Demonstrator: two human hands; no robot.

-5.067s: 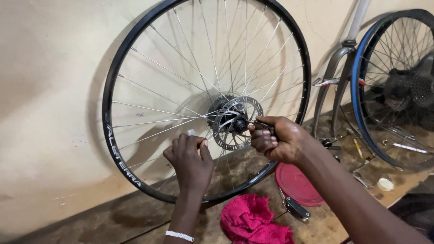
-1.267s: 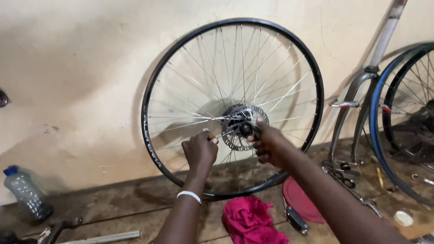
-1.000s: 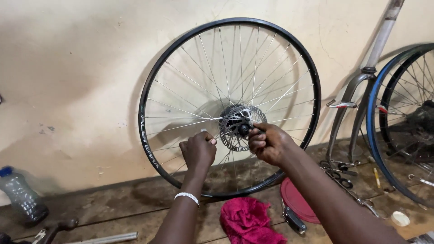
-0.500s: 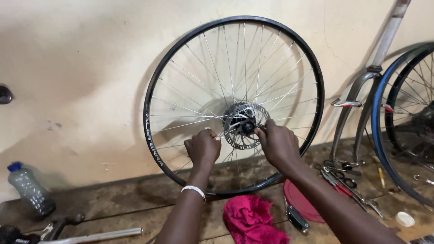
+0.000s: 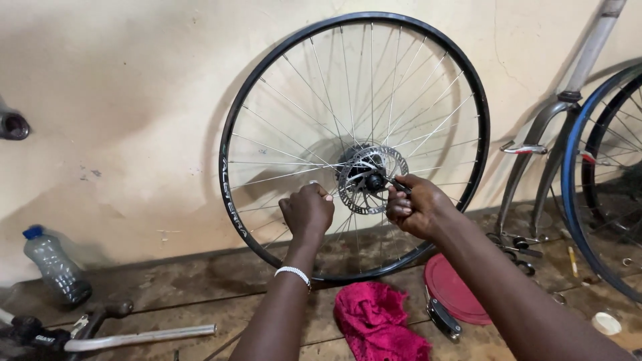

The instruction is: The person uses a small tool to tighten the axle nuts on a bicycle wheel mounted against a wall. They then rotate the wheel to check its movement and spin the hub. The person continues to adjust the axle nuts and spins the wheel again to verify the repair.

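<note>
light: soft, even | shadow: wheel (image 5: pixel 354 144) on wall (image 5: pixel 120 100) (left-cast) | focus: sharp, edges slightly bowed

The single head-worn camera looks forward and slightly down from close behind the person's outstretched forearms, facing a black-rimmed spoked bicycle wheel (image 5: pixel 354 144) leaning upright against a cream plaster wall (image 5: pixel 120 100), the worn wooden floor (image 5: pixel 180 294) below.
</note>
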